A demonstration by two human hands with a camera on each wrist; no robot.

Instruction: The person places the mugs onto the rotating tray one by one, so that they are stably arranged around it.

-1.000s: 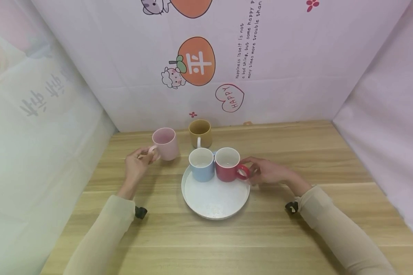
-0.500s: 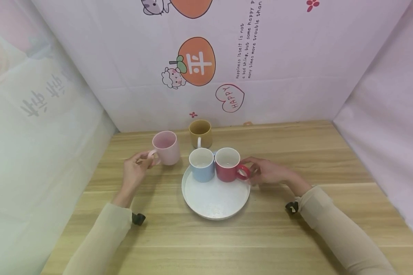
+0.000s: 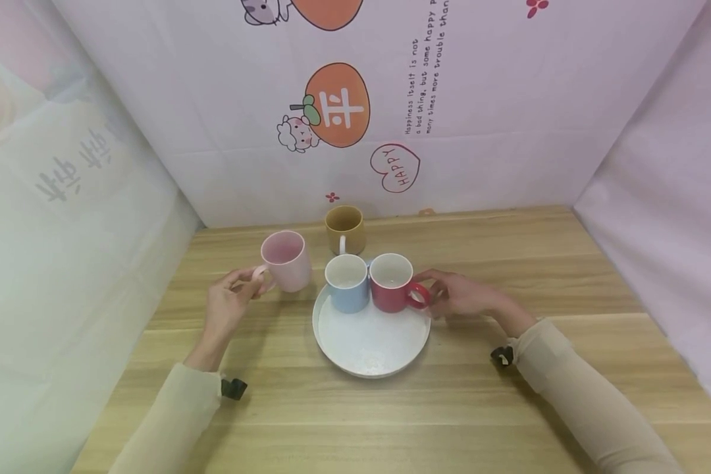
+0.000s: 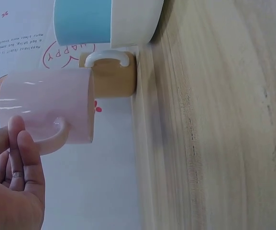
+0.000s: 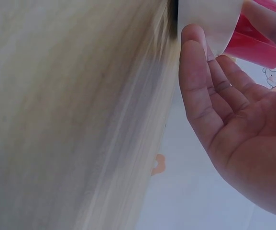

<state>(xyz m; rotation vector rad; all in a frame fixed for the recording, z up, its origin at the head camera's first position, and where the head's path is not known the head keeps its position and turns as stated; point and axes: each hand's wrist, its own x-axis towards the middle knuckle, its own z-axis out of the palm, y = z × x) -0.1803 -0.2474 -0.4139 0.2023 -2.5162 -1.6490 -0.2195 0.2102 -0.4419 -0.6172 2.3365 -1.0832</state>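
My left hand (image 3: 228, 299) pinches the handle of a pink mug (image 3: 290, 266), fingers bent round it. In the left wrist view the pink mug (image 4: 47, 100) is upright, with a gap between its base and the tabletop. A round white tray (image 3: 370, 345) carries a light blue mug (image 3: 351, 297) and a red mug (image 3: 389, 297), side by side towards its back. My right hand (image 3: 462, 296) holds the tray's right rim beside the red mug's handle. In the right wrist view, bent fingers (image 5: 193, 76) lie against the tray's outer wall (image 5: 209, 24).
Behind the tray, near the back wall, stands a mustard mug (image 3: 355, 245) with a white handle facing forward. Printed white cloth (image 3: 480, 164) encloses the wooden table (image 3: 355, 421) at the back and both sides.
Held by its handle, the pink mug has come slightly nearer the front and the tray, and my left arm has drawn back. My right hand, the tray and the other mugs stay put.
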